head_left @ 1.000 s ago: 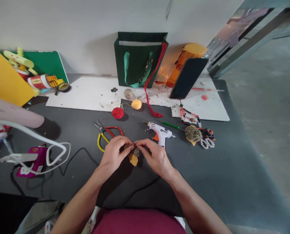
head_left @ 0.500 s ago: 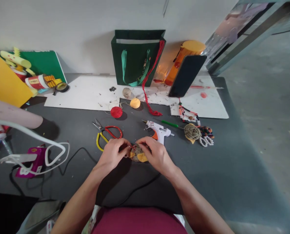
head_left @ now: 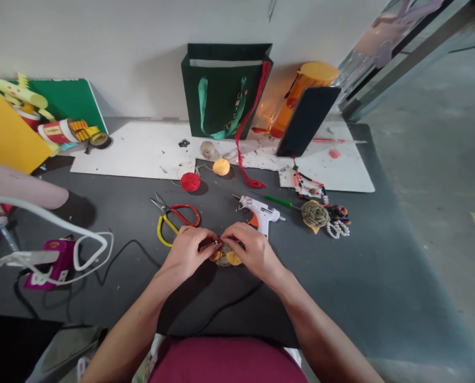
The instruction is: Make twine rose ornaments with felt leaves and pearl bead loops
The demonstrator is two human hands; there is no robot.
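Observation:
Low over the dark table, both hands meet at a crocheted flower charm [head_left: 223, 260], grey-brown with yellow leaves. My left hand [head_left: 190, 248] pinches the charm's dark red beaded part at its upper left. My right hand [head_left: 250, 246] is closed at the top edge, thumb and forefinger together by the red cord. The fingers hide much of the charm, and which strand each tip grips is too small to tell. Just beyond the hands lie scissors [head_left: 174, 218] with one red and one yellow handle, and a white glue gun [head_left: 260, 211].
Red [head_left: 190, 182], yellow [head_left: 221, 167] and grey yarn balls [head_left: 207, 149] sit further back. A green-handled crochet hook [head_left: 277, 201] and a finished flower charm [head_left: 316, 214] lie to the right. Behind are a green gift bag [head_left: 221, 96] and an upright phone [head_left: 309, 122]. Cables [head_left: 89, 239] cross the left.
My fingertips have drawn closer together at the top of the charm. My left fingers now cover more of its red, beaded part. The other things stay in place.

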